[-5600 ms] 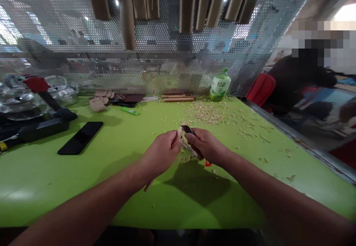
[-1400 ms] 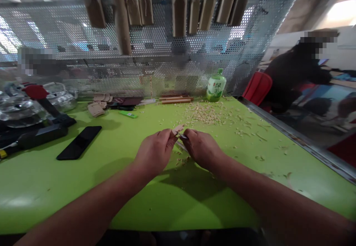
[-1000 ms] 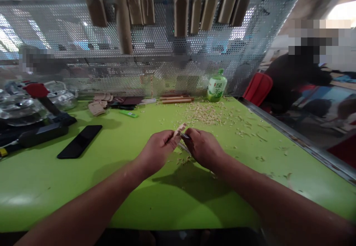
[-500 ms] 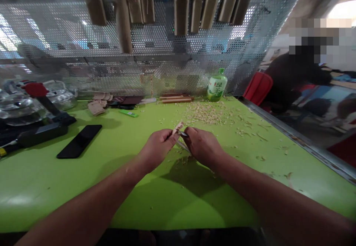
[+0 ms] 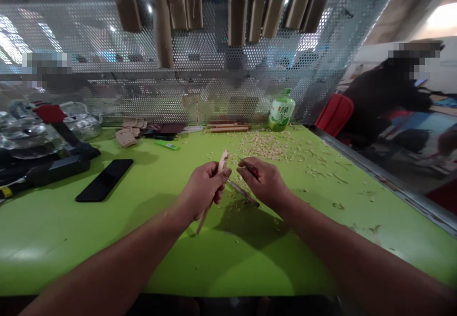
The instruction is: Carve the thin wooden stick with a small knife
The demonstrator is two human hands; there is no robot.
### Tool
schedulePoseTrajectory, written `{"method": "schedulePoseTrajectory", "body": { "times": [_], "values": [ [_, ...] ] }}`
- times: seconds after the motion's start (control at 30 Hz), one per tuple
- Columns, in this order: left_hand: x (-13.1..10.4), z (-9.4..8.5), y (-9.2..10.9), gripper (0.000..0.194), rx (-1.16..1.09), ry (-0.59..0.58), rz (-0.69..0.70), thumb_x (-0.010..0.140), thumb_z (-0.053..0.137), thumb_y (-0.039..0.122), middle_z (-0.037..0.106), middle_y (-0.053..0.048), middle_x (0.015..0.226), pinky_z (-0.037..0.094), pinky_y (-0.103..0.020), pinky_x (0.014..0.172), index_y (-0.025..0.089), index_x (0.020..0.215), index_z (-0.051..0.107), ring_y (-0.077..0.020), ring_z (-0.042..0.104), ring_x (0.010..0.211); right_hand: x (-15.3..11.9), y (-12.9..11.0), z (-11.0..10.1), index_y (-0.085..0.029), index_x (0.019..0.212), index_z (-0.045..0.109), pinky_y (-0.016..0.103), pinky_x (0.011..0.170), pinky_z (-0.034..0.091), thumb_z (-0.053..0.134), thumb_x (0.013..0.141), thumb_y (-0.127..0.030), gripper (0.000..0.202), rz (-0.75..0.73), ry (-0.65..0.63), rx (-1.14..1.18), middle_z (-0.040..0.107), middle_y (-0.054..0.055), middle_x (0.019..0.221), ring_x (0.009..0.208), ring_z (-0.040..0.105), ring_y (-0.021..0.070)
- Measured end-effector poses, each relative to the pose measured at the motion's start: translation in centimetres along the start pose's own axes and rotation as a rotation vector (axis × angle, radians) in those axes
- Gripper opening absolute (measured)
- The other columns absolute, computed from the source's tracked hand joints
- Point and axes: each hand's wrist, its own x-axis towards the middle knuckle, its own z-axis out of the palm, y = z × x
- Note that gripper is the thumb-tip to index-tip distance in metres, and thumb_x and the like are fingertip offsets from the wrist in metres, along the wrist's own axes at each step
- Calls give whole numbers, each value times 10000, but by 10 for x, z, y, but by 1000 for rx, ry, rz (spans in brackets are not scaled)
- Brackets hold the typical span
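Note:
My left hand (image 5: 205, 187) is closed around a thin strip of pale wood (image 5: 223, 160). The strip's upper end stands out above the thumb, and its lower end slants out below the palm. Just to the right, my right hand (image 5: 262, 180) grips a carving knife (image 5: 251, 167) with some red on its handle; the fingers partly hide it. A small gap separates the knife from the wood. Below and between the hands, a long slim tool (image 5: 244, 193) lies on the green table (image 5: 171, 254), its kind unclear.
Wood shavings (image 5: 266, 145) litter the table behind my right hand. A green tea bottle (image 5: 282, 111) stands by the perforated metal screen (image 5: 214, 83). On the left lie a black phone (image 5: 104, 180) and a red-and-black tool (image 5: 67, 130). A person (image 5: 385, 87) sits beyond the right edge.
The knife has come away from the wood as my right hand moved slightly right and turned. My left hand has tilted the strip more upright, so its lower end now shows.

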Motion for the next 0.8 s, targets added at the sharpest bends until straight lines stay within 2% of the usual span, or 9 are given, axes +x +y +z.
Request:
{"method": "schedulePoseTrajectory", "body": {
  "times": [0.1, 0.23, 0.33, 0.53, 0.67, 0.8],
  "values": [
    [-1, 3, -1, 282, 9, -18, 7, 814, 661, 425, 462, 78, 537, 383, -171, 367, 170, 786, 543, -43, 402, 393, 1, -3, 3, -168, 872, 656, 261, 583, 398, 581, 839, -404, 250, 125, -7, 271, 605, 12, 693, 628, 534, 139],
    [-1, 7, -1, 266, 70, -48, 32, 813, 667, 414, 443, 87, 492, 351, -168, 338, 167, 806, 571, -44, 388, 360, -1, -12, -1, -156, 852, 655, 229, 459, 323, 642, 797, -495, 344, 253, -139, 610, 495, -44, 566, 473, 401, 81],
    [-3, 10, 1, 251, 83, -82, 36, 810, 677, 398, 441, 90, 486, 332, -164, 333, 161, 834, 598, -40, 372, 353, -2, -16, -3, -165, 750, 609, 214, 406, 265, 664, 789, -500, 342, 301, -196, 740, 451, -65, 505, 422, 346, 62],
    [-7, 10, 6, 192, 125, -119, -6, 852, 634, 334, 450, 83, 482, 322, -151, 355, 144, 834, 620, -29, 369, 352, -1, -14, -2, -182, 665, 526, 210, 393, 271, 648, 807, -445, 323, 335, -179, 793, 437, -69, 479, 409, 358, 60],
    [-4, 7, 2, 301, 27, -152, -27, 880, 584, 442, 452, 75, 505, 345, -162, 347, 147, 820, 598, -36, 366, 354, 0, -13, -1, -162, 775, 611, 219, 420, 302, 645, 790, -395, 236, 304, -201, 774, 462, -62, 523, 434, 381, 67],
    [-1, 4, -3, 388, -128, -195, -25, 889, 543, 518, 488, 51, 554, 378, -173, 361, 145, 785, 566, -45, 406, 386, -2, -10, 0, -173, 911, 609, 231, 458, 317, 650, 801, -435, 287, 277, -171, 747, 462, -64, 562, 470, 391, 78]
  ]
}}
